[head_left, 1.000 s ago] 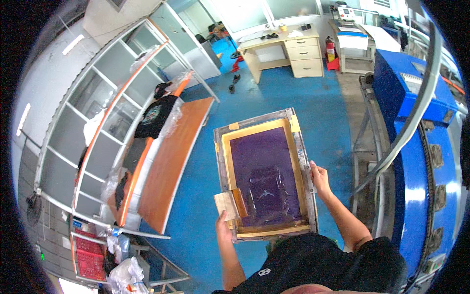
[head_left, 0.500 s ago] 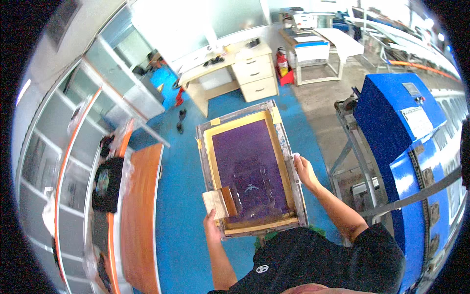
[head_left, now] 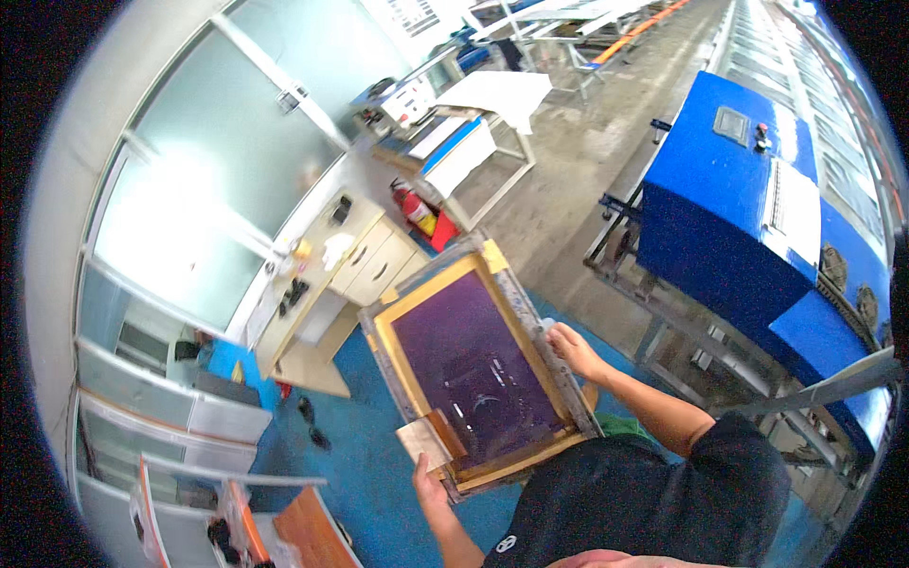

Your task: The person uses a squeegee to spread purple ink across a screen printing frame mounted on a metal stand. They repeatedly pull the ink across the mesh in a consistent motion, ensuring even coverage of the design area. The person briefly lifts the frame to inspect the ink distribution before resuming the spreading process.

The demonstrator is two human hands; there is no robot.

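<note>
I carry a screen printing frame [head_left: 530, 327] in front of my body, its purple mesh [head_left: 464, 341] bordered with yellow tape. Wet-looking shiny streaks and a small faint printed figure show on the lower mesh. A squeegee [head_left: 424, 445] with a pale wooden handle and brown blade lies across the frame's lower left side. My left hand [head_left: 431, 485] is closed at that corner, thumb on the squeegee's handle; its other fingers are hidden underneath. My right hand [head_left: 574, 352] grips the frame's right rail, with a small whitish thing [head_left: 547, 325] by the thumb, too small to name.
On the right stands a blue machine [head_left: 729, 189] with a metal stand. Ahead are a drawer desk [head_left: 379, 260], a red fire extinguisher [head_left: 414, 208] and a table with white sheets [head_left: 492, 95]. Black shoes [head_left: 311, 423] lie on the blue floor; an orange-brown panel [head_left: 317, 530] is lower left.
My view has turned to the right, so the desk and shelves have swung left and the blue machine looks closer. The frame now appears tilted; both hands keep their holds.
</note>
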